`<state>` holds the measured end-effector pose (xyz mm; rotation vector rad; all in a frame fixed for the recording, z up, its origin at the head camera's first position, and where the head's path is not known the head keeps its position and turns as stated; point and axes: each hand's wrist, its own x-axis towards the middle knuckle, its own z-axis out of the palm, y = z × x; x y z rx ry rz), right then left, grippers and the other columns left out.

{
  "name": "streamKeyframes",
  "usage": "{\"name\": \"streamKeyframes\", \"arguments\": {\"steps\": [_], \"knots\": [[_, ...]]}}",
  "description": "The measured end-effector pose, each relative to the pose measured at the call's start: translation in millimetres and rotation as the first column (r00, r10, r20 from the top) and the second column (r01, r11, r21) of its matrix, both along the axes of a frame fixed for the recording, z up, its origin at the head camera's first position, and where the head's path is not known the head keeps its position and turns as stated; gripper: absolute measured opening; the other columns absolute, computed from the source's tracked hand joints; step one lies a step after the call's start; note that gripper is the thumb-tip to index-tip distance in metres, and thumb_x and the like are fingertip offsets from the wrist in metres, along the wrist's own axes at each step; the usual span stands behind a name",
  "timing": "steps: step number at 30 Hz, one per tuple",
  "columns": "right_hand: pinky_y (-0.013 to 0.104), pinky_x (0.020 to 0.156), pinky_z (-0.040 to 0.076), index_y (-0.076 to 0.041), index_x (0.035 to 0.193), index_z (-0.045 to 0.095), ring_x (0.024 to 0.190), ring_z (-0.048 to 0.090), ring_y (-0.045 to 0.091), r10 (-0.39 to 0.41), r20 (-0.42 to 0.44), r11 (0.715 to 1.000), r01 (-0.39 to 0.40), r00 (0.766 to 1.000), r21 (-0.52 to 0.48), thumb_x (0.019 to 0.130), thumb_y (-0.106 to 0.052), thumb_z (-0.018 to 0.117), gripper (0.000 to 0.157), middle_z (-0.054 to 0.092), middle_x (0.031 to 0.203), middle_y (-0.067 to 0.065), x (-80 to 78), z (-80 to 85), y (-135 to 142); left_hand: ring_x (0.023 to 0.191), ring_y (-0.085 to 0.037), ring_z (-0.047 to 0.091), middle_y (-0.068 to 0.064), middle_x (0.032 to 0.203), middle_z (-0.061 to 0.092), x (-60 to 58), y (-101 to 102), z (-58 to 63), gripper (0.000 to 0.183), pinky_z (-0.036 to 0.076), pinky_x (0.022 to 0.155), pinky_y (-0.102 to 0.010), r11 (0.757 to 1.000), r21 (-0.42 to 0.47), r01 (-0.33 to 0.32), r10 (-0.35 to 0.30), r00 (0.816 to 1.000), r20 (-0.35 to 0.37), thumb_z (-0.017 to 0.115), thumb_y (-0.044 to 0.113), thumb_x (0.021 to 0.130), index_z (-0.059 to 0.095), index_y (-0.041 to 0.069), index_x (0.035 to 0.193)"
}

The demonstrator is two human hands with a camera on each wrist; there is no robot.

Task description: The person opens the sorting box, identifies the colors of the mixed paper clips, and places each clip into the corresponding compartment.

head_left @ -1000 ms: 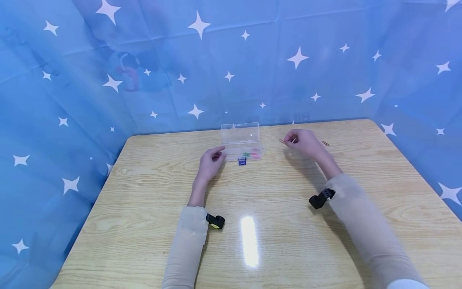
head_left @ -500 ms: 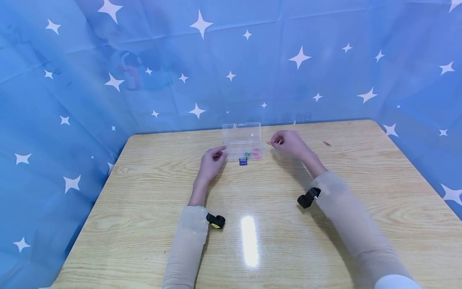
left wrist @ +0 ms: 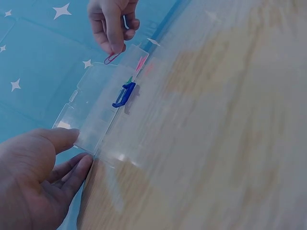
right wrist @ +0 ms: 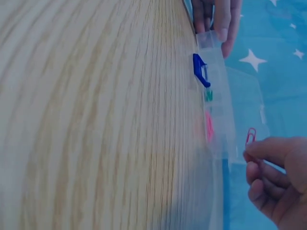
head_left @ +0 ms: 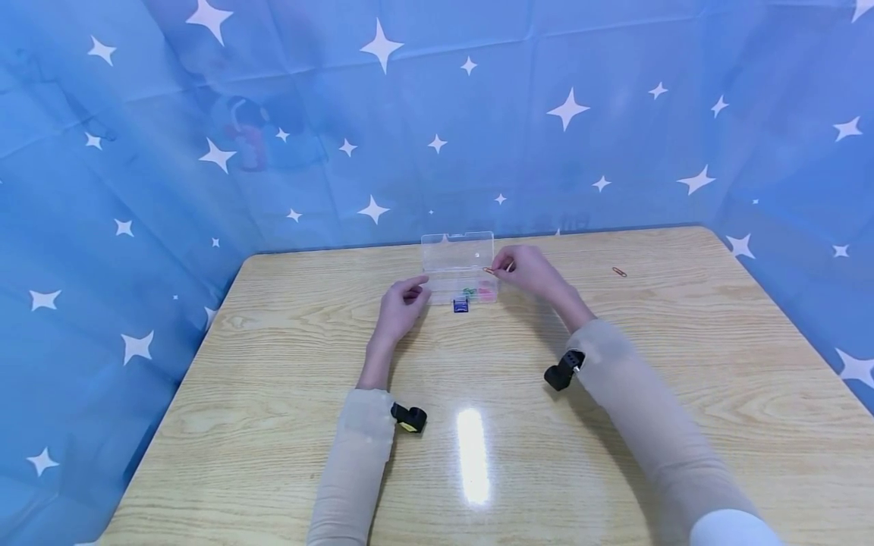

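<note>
A clear plastic compartment box (head_left: 440, 292) stands near the table's far edge, its lid (head_left: 457, 250) raised. My left hand (head_left: 399, 309) holds the box's left end between thumb and fingers. Between thumb and forefinger, my right hand (head_left: 529, 269) pinches a red paper clip (right wrist: 251, 135) over the right part of the box. Green paper clips (head_left: 469, 292) and pink pieces (head_left: 485, 292) lie in separate compartments at the right. A blue clasp (left wrist: 124, 95) is at the front side of the box.
Another reddish paper clip (head_left: 619, 271) lies on the wooden table (head_left: 273, 379) to the right of my right hand. Behind the table hangs a blue cloth (head_left: 307, 91) with white stars.
My right hand has moved left with the red paper clip, from beside the box to over its right part. My left hand has stayed at the box's left end.
</note>
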<state>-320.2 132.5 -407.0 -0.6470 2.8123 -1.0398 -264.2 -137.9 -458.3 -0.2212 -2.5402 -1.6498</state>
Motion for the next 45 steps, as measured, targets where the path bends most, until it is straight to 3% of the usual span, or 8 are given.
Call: {"name": "streamKeyframes", "arguments": {"steps": [27,45], "knots": [[0.041,0.079,0.055,0.004,0.105,0.07,0.092,0.065,0.028,0.023,-0.011,0.999,-0.023,1.0,0.028,0.096,-0.003,0.063,0.013,0.07,0.098,0.014,3.4,0.0,1,0.109,-0.028,0.06,-0.016,0.116,0.063,-0.9,3,-1.9,0.035,0.052,0.097,-0.037,1.0,-0.004,0.001,-0.001,1.0,-0.003,0.063,0.013,0.101,0.064,0.001,0.134],[0.042,0.08,0.053,0.0,0.104,0.068,0.093,0.062,0.029,-0.054,-0.005,0.997,0.054,0.999,0.058,0.098,-0.006,0.061,0.011,0.067,0.1,0.014,3.6,-8.7,40,0.11,-0.029,0.06,-0.017,0.117,0.061,-0.4,2,-1.3,0.035,0.052,0.099,-0.037,1.0,0.006,-0.006,0.006,1.0,0.008,0.062,0.014,0.102,0.064,0.001,0.134]]}}
